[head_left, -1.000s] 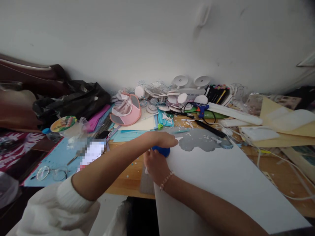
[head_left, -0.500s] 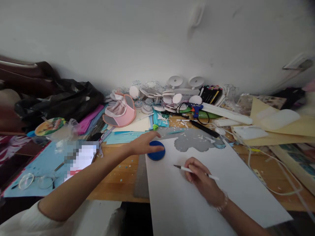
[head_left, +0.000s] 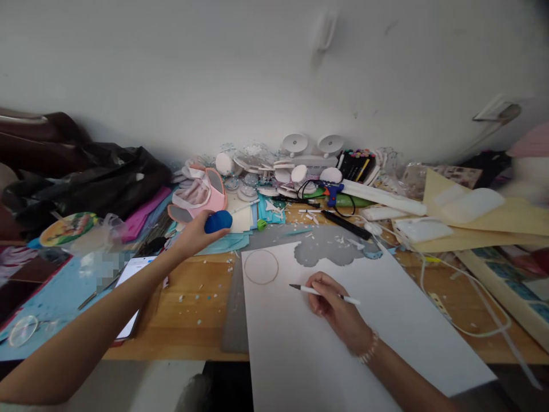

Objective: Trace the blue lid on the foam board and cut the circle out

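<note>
My left hand (head_left: 200, 233) is closed around the edge of a blue disc (head_left: 219, 222), held in the air left of the white sheet (head_left: 300, 343). On the sheet's upper left corner shows a thin drawn circle (head_left: 261, 267), about as wide as the disc. My right hand (head_left: 334, 306) grips a white marker pen (head_left: 311, 290) between thumb and fingers, its dark tip pointing left toward the circle. A beaded bracelet (head_left: 369, 348) circles the right wrist. The top edge of the sheet has a wavy cut-out, with the grey mat (head_left: 328, 237) showing through.
Behind the sheet lie a black stick (head_left: 346, 224), a blue glue gun (head_left: 331, 191), paper scraps and a row of markers (head_left: 359, 166). A pink visor cap (head_left: 201, 194) sits back left. A phone (head_left: 132, 292) and glasses (head_left: 26, 331) lie left; a white cable (head_left: 463, 332) loops right.
My left hand has lifted the blue disc off the sheet and carried it left, uncovering the drawn circle. My right hand still holds the pen over the sheet. The view has shifted slightly.
</note>
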{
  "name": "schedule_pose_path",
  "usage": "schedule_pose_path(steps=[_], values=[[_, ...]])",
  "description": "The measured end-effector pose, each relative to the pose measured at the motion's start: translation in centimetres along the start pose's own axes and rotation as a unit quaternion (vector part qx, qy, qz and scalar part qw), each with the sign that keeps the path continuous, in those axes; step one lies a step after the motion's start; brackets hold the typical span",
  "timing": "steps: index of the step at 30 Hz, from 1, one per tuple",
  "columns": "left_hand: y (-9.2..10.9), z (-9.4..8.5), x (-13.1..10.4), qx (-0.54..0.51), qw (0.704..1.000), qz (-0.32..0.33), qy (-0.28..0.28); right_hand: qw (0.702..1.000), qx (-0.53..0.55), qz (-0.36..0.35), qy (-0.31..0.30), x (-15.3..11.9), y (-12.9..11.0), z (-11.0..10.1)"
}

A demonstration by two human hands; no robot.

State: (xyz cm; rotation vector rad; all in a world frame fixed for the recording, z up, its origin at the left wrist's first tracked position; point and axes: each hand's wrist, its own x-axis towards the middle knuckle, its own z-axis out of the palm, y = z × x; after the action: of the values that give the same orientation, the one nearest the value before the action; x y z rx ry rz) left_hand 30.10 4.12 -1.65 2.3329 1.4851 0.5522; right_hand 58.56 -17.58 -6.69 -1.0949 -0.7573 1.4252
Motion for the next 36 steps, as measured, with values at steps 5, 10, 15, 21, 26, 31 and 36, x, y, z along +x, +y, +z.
schedule_pose_path(steps=[5, 10, 15, 21, 26, 31, 36], values=[[-1.5, 0.9, 0.3, 0.05, 0.998, 0.009, -0.024, 0.999, -0.046, 0.004, 0.007, -0.1, 0.0, 0.1], [-0.7, 2.0, 0.9, 0.098, 0.994, 0.044, -0.032, 0.995, -0.103, 0.0, 0.009, -0.4, -0.1, 0.3], [0.4, 2.7, 1.8, 0.133, 0.988, 0.077, -0.031, 0.989, -0.144, 0.011, 0.008, -0.6, -0.5, 0.9], [2.7, 4.1, 3.0, 0.122, 0.984, 0.128, -0.019, 0.984, -0.176, 0.002, -0.017, 0.3, -0.2, 1.4], [5.5, 5.9, 4.5, 0.085, 0.976, 0.197, -0.035, 0.984, -0.176, -0.003, -0.019, 1.6, -0.1, 2.0], [9.8, 8.3, 6.6, 0.055, 0.963, 0.255, -0.065, 0.986, -0.163, 0.009, -0.022, 2.1, 0.0, 2.1], [15.1, 11.9, 9.7, 0.054, 0.949, 0.292, -0.105, 0.991, -0.129, 0.027, -0.032, 2.3, 0.2, 1.8]])
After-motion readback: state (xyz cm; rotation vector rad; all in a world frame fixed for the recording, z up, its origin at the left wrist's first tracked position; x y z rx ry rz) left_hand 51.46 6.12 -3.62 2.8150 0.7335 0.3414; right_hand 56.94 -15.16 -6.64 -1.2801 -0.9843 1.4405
